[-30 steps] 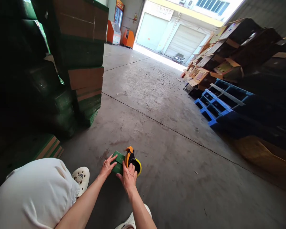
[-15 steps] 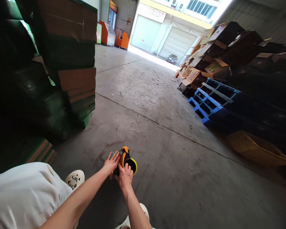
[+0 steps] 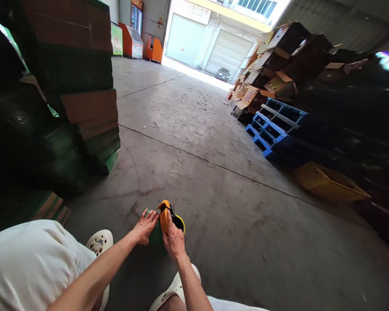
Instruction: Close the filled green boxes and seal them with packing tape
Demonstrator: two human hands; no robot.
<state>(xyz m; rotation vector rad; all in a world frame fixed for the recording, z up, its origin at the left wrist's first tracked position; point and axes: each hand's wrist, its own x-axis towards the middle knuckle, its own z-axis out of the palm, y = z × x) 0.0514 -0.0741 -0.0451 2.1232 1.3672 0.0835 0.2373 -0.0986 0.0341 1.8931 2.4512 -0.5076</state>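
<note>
Low in front of me, an orange and black tape dispenser (image 3: 164, 218) carries a roll of yellow tape (image 3: 180, 222). My right hand (image 3: 174, 239) is closed on the dispenser, its index finger stretched along the orange body. A small green object (image 3: 156, 235), apparently a box, sits on the floor partly covered by both hands and the dispenser. Just left of the dispenser, my left hand (image 3: 145, 226) lies with straight fingers over the green object, fingertips close to the dispenser's front edge.
Tall stacks of green and brown boxes (image 3: 90, 112) stand at left. On the right are blue pallets (image 3: 272, 125), a heap of cardboard boxes (image 3: 278, 65) and a yellow crate (image 3: 330, 185). My cream clogs (image 3: 99, 242) flank the work on the concrete floor (image 3: 214, 207).
My right hand has shifted from beside the tape roll onto the dispenser's orange body. The left hand has drawn slightly left, away from the right hand. The view has turned a little.
</note>
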